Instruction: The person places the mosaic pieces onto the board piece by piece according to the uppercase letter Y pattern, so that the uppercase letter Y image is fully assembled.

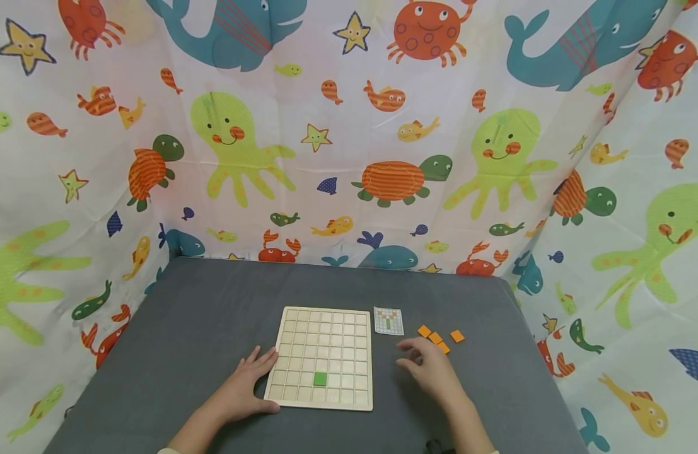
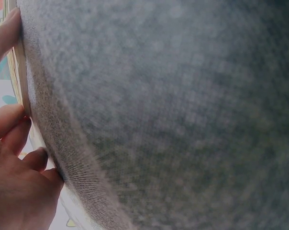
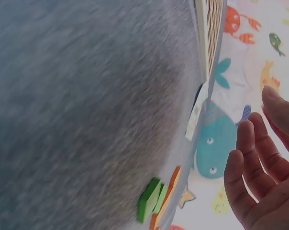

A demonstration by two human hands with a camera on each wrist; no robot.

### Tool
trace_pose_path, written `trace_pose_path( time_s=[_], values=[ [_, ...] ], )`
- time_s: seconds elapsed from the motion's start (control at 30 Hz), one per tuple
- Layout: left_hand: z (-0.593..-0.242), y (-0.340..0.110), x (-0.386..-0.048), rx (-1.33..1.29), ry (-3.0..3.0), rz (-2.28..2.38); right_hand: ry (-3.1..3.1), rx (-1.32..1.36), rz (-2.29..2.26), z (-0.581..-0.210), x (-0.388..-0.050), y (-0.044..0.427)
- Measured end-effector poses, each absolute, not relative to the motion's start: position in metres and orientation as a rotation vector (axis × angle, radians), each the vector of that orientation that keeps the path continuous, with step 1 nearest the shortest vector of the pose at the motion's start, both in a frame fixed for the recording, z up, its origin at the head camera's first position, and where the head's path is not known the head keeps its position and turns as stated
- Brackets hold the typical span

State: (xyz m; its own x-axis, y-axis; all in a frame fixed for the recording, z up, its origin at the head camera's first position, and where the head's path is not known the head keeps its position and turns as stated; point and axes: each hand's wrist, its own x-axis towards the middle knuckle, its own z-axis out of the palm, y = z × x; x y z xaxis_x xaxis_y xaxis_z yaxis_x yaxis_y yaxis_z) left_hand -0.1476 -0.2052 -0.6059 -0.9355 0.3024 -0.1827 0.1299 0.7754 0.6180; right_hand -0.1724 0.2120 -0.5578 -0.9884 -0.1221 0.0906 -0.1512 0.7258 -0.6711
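Note:
A pale wooden grid board [image 1: 333, 313] lies flat on the table, with one green square tile [image 1: 320, 379] in a cell of its lower part. My left hand [image 1: 241, 388] rests at the board's left side, fingertips on the left edge and thumb by the near left corner. In the left wrist view its fingers [image 2: 8, 117] touch the board's rim. My right hand [image 1: 434, 369] hovers right of the board, thumb and fingers apart, holding nothing. Just beyond it lie several orange square tiles [image 1: 458, 336]. Green tiles [image 3: 148, 200] show in the right wrist view; in the head view the hand hides them.
A small printed card [image 1: 388, 321] with a coloured grid pattern lies beside the board's upper right corner. Grey cloth covers the table [image 1: 212, 302]. A sea-animal curtain [image 1: 337, 170] hangs behind and at both sides. Some small dark object [image 1: 435, 446] sits at the near edge.

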Motion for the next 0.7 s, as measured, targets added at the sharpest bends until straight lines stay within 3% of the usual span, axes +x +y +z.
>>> trace_pose_path(
  time_s=[0.7],
  values=[
    [-0.605,-0.206,-0.147,0.381,2.707,0.932,-2.906,0.020,1.214,-0.573,-0.164,0.265]
  ],
)
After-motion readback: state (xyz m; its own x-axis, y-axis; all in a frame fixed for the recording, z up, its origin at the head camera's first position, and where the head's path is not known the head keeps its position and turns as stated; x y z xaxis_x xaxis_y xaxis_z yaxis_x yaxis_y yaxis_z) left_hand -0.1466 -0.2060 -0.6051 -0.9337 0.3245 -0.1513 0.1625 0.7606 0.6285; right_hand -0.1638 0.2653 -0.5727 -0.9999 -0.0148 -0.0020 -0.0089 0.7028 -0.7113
